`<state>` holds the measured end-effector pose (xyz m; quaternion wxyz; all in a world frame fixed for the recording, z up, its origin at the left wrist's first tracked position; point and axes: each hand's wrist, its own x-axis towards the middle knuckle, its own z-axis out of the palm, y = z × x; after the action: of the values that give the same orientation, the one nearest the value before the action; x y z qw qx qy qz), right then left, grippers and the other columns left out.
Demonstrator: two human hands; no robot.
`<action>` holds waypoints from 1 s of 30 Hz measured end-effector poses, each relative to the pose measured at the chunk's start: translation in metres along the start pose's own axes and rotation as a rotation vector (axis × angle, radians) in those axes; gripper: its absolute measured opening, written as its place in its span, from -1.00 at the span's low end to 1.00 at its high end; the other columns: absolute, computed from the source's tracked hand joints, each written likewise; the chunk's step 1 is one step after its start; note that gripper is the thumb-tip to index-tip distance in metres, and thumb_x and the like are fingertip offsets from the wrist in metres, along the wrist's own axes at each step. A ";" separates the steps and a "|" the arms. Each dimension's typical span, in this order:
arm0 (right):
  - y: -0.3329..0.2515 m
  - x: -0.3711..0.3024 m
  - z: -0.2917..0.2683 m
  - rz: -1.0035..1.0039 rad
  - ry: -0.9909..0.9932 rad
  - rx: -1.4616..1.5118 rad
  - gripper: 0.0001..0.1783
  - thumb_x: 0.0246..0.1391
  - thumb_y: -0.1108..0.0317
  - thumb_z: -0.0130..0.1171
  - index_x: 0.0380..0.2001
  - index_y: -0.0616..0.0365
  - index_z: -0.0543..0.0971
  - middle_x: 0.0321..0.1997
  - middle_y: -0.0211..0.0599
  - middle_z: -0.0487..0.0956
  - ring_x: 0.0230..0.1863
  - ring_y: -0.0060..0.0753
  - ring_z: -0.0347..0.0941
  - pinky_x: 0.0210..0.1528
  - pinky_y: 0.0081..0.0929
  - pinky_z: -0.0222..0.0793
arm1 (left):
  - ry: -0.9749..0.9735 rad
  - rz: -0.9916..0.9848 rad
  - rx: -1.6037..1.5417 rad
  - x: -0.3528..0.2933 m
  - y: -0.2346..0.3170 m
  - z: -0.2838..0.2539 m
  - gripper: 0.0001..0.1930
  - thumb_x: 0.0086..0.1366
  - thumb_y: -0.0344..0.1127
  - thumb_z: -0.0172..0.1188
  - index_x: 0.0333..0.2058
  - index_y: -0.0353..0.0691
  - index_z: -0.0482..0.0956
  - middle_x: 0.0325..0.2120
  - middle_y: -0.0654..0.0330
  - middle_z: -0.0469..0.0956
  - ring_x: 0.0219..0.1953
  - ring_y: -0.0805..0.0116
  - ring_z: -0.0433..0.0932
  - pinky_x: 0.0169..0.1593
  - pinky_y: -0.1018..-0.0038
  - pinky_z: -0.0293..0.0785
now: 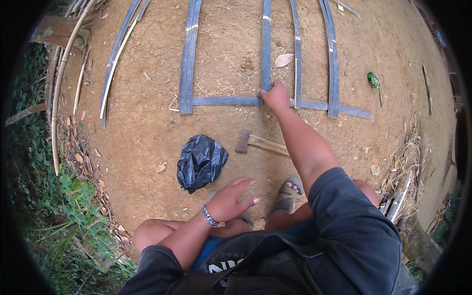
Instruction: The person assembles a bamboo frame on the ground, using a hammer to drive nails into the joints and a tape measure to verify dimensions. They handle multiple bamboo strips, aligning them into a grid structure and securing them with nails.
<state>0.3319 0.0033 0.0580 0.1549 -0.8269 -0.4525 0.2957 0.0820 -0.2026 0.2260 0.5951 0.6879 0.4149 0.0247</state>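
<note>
My right hand (pixel 276 97) reaches forward, its fingers closed at the near end of a dark grey bamboo slat (pixel 266 49). That end meets a similar crosswise slat (pixel 226 101) lying on the ground, and my hand hides the joint. Other long slats, one wide (pixel 189 64), one narrow (pixel 297 54) and one at the right (pixel 332 64), also lie over or against the crosswise one. Above my lap, my left hand (pixel 231 199) hovers open with fingers apart, holding nothing. Between my hands lies a small axe (pixel 265 144) with a rusty head and wooden handle, its end behind my right arm.
A crumpled black plastic bag (pixel 201 162) lies left of the axe. Farther right is a green and black tape measure (pixel 373 79). More split slats (pixel 115 64) rest at the left, near long bamboo poles (pixel 60 93) and green plants (pixel 73 206). Dry straw (pixel 405 157) edges the right side.
</note>
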 end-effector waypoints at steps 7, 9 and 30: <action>-0.007 -0.010 -0.003 -0.025 -0.055 -0.044 -0.44 0.06 0.15 0.40 0.00 0.31 0.49 0.02 0.18 0.61 0.12 0.18 0.53 0.18 -0.06 0.45 | -0.059 -0.010 0.052 -0.002 -0.006 0.001 -0.36 0.32 -0.01 0.29 0.25 -0.26 0.44 0.21 -0.12 0.44 0.26 -0.11 0.41 0.34 0.19 0.31; -0.014 -0.016 -0.006 -0.027 -0.077 -0.025 -0.44 0.07 0.15 0.39 0.00 0.31 0.48 0.01 0.19 0.60 0.12 0.18 0.53 0.19 -0.06 0.45 | -0.051 0.000 0.056 -0.004 -0.004 -0.002 -0.37 0.32 -0.02 0.29 0.25 -0.26 0.44 0.21 -0.12 0.44 0.26 -0.10 0.40 0.34 0.19 0.31; 0.088 -0.043 -0.031 0.226 0.365 0.032 -0.47 0.10 0.05 0.39 0.02 0.13 0.55 0.07 -0.08 0.50 0.16 0.00 0.42 0.24 -0.13 0.35 | -0.121 -0.029 0.074 0.015 -0.002 -0.011 -0.38 0.32 -0.08 0.34 0.26 -0.26 0.44 0.19 -0.14 0.48 0.26 -0.07 0.44 0.33 0.25 0.33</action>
<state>0.3915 -0.0805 0.0507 0.2131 -0.9097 -0.3165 0.1639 0.0851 -0.1847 0.2211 0.5935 0.7035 0.3888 -0.0407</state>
